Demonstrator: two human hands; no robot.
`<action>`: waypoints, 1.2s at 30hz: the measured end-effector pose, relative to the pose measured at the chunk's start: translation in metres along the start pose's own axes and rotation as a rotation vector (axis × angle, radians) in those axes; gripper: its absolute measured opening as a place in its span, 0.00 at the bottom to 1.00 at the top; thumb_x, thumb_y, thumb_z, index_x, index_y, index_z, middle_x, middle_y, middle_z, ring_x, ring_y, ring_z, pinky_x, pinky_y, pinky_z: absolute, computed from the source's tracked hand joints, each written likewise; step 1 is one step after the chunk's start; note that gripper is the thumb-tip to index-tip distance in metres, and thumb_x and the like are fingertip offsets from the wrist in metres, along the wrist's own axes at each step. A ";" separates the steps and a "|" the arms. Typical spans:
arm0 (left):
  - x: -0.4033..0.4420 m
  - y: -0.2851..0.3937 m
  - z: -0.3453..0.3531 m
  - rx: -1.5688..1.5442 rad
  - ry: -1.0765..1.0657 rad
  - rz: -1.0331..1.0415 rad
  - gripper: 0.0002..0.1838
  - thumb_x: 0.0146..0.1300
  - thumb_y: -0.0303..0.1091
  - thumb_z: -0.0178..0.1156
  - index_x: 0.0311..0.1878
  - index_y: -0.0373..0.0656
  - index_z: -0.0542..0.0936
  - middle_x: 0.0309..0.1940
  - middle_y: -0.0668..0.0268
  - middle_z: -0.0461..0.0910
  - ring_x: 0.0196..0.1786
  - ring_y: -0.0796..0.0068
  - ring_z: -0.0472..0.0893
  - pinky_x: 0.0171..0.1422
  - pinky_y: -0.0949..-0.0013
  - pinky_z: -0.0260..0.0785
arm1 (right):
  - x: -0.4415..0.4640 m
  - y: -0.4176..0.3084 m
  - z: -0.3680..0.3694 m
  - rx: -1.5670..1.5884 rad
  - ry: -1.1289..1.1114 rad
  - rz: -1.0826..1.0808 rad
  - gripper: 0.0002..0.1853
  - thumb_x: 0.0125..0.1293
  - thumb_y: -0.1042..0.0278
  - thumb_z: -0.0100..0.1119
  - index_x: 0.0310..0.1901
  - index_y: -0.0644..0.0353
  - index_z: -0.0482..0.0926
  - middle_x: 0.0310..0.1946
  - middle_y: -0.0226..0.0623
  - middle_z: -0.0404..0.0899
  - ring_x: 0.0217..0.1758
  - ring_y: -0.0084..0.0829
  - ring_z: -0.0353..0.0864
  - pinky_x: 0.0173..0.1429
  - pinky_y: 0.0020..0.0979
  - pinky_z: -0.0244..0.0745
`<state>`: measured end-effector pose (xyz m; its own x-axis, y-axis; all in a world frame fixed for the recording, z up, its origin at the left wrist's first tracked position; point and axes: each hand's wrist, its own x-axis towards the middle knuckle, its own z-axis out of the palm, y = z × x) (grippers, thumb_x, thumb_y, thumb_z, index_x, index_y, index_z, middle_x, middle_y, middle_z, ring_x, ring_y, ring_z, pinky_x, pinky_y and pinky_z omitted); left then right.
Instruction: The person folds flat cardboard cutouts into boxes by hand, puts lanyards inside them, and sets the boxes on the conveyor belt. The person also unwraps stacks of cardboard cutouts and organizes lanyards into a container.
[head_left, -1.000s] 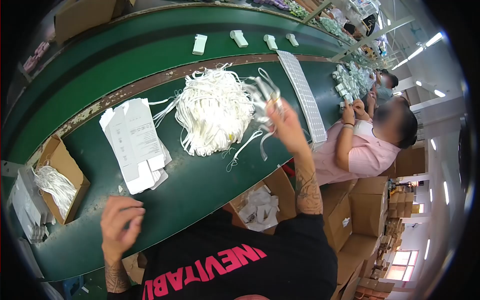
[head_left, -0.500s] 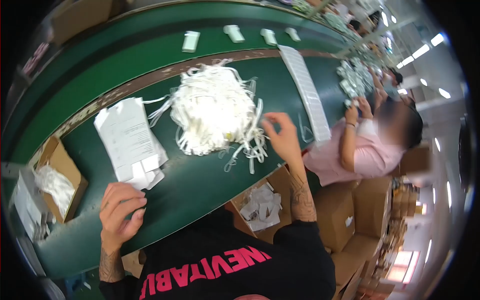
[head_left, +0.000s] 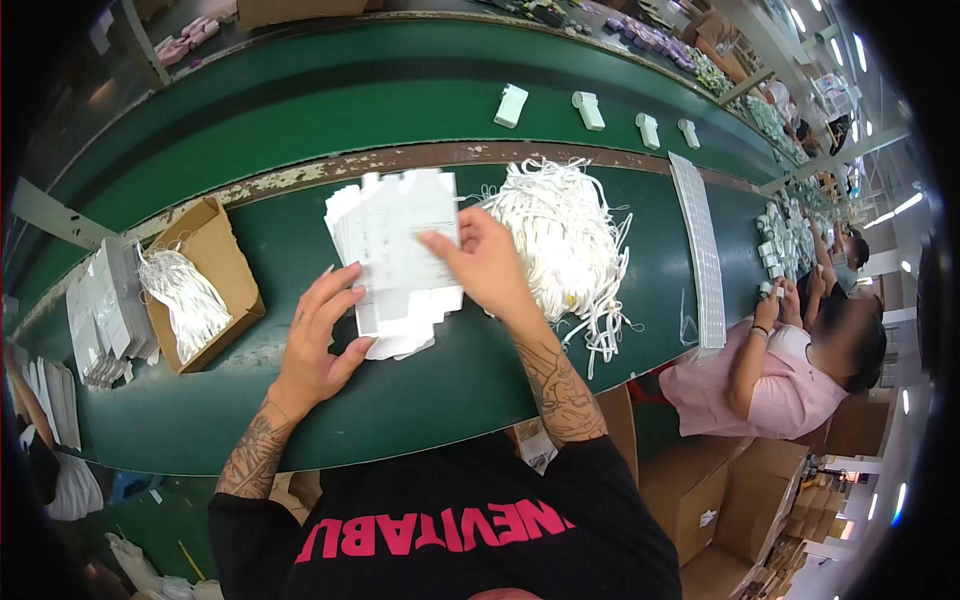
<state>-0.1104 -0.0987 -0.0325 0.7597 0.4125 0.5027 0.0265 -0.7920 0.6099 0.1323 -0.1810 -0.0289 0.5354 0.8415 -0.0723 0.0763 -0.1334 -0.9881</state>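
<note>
A stack of white printed paper sheets (head_left: 400,290) lies on the green table, its lower edge uneven with pieces sticking out. My left hand (head_left: 325,335) is open at the stack's left side, with its fingers apart and their tips at the paper edge. At the right edge, my right hand (head_left: 488,262) pinches the top printed sheet, its thumb over the paper and its fingers curled at the side. How many sheets are in that pinch is hidden. Close beyond my right hand sits a heap of white cords (head_left: 560,235) with loops trailing out.
Left of the stack is an open cardboard box (head_left: 235,290) of white cords, beside piled flat white packs (head_left: 105,310). Several white devices (head_left: 511,105) stand on the green belt behind. A long white label strip (head_left: 698,255) lies right; a person in pink (head_left: 765,385) works beyond.
My view has turned left. My right hand has moved from beside the cord heap to the paper stack, and my left hand has come up to the stack's left edge.
</note>
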 end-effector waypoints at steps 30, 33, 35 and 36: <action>0.102 0.018 0.000 -0.756 0.447 0.053 0.23 0.71 0.36 0.56 0.64 0.38 0.64 0.54 0.57 0.75 0.56 0.68 0.76 0.64 0.62 0.69 | -0.021 -0.102 0.075 0.172 0.025 -0.771 0.21 0.80 0.57 0.44 0.62 0.67 0.65 0.61 0.49 0.73 0.63 0.35 0.72 0.69 0.39 0.68; 0.107 0.039 -0.001 -0.625 0.535 0.025 0.19 0.72 0.33 0.54 0.61 0.38 0.64 0.50 0.57 0.74 0.51 0.70 0.75 0.62 0.61 0.69 | -0.021 -0.103 0.081 0.222 0.100 -0.724 0.18 0.75 0.67 0.42 0.62 0.66 0.66 0.60 0.50 0.74 0.62 0.36 0.73 0.69 0.40 0.68; 0.114 0.032 0.000 -0.434 0.603 0.203 0.28 0.68 0.43 0.66 0.63 0.44 0.64 0.50 0.53 0.77 0.50 0.60 0.81 0.55 0.59 0.75 | -0.016 -0.104 0.078 0.416 0.023 -0.624 0.21 0.71 0.71 0.37 0.63 0.65 0.66 0.61 0.49 0.74 0.62 0.37 0.74 0.69 0.41 0.69; 0.114 0.018 -0.001 -0.271 0.592 0.327 0.31 0.66 0.46 0.69 0.63 0.45 0.65 0.50 0.53 0.78 0.49 0.58 0.82 0.53 0.57 0.77 | -0.015 -0.103 0.075 0.471 -0.018 -0.587 0.22 0.71 0.71 0.36 0.64 0.65 0.66 0.61 0.49 0.74 0.62 0.37 0.75 0.69 0.42 0.70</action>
<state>-0.0242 -0.0654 0.0363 0.2205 0.4088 0.8856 -0.3620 -0.8088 0.4635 0.0535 -0.1404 0.0638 0.5034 0.7141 0.4865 -0.0249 0.5748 -0.8179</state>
